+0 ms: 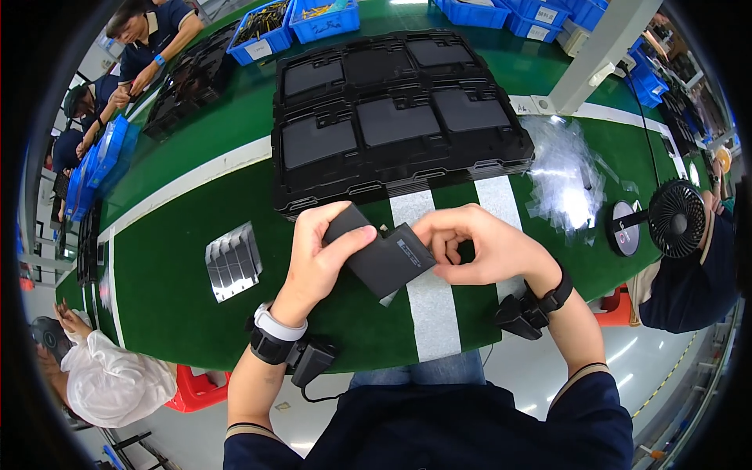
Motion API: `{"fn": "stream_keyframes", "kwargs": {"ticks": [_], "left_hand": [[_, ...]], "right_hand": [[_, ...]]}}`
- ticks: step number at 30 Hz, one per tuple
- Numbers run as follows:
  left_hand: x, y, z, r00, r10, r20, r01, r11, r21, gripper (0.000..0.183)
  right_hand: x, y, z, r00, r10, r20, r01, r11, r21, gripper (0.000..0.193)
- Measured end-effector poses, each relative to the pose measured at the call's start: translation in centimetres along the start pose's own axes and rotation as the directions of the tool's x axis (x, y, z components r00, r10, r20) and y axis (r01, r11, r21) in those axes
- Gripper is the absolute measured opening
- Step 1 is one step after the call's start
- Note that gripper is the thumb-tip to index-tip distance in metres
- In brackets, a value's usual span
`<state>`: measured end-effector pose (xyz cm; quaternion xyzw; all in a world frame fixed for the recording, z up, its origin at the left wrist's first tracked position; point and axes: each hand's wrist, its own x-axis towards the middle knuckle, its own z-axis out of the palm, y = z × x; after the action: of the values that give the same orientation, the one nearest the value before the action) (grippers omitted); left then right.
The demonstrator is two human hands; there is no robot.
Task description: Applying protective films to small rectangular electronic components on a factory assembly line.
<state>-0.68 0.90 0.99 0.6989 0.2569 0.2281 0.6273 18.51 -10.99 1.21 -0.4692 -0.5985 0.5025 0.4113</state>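
Observation:
Between my hands, above the green table mat (172, 313), is a flat dark grey battery (388, 266). It has a notched, L-like outline, a small printed label and a tiny connector in the notch. My left hand (319, 254) grips its left part, thumb on top and fingers beneath. My right hand (489, 247) is closed at its right corner, thumb and index finger pinching the edge; any film there is too small to make out. A small pale tab shows under the battery's lower edge. Beyond them, a stack of black trays (407, 157) holds several similar grey pieces in its pockets.
A sheet of silvery strips (233, 262) lies left. Right of the trays are a heap of clear films (564, 176), a black fan (677, 218) and a metal post (599, 59). Blue bins (325, 22) stand at the back. Other people sit left and right.

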Motion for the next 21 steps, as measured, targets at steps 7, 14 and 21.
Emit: {"fn": "stream_keyframes", "kwargs": {"ticks": [7, 14, 21], "left_hand": [[0.3, 0.3, 0.7, 0.887, -0.298, 0.352, 0.348, 0.934, -0.084, 0.029], [0.3, -0.7, 0.8, 0.976, 0.028, 0.215, 0.001, 0.991, -0.131, 0.031], [-0.1, -0.2, 1.3, 0.981, -0.027, 0.193, 0.059, 0.986, -0.159, 0.019]], "right_hand": [[0.5, 1.0, 0.1, 0.872, -0.459, -0.169, 0.407, 0.872, -0.271, 0.029], [0.3, 0.8, 0.6, 0.908, -0.068, -0.414, 0.097, 0.994, 0.050, 0.014], [0.3, 0.5, 1.1, 0.885, -0.109, -0.452, 0.159, 0.985, 0.073, 0.039]]}}
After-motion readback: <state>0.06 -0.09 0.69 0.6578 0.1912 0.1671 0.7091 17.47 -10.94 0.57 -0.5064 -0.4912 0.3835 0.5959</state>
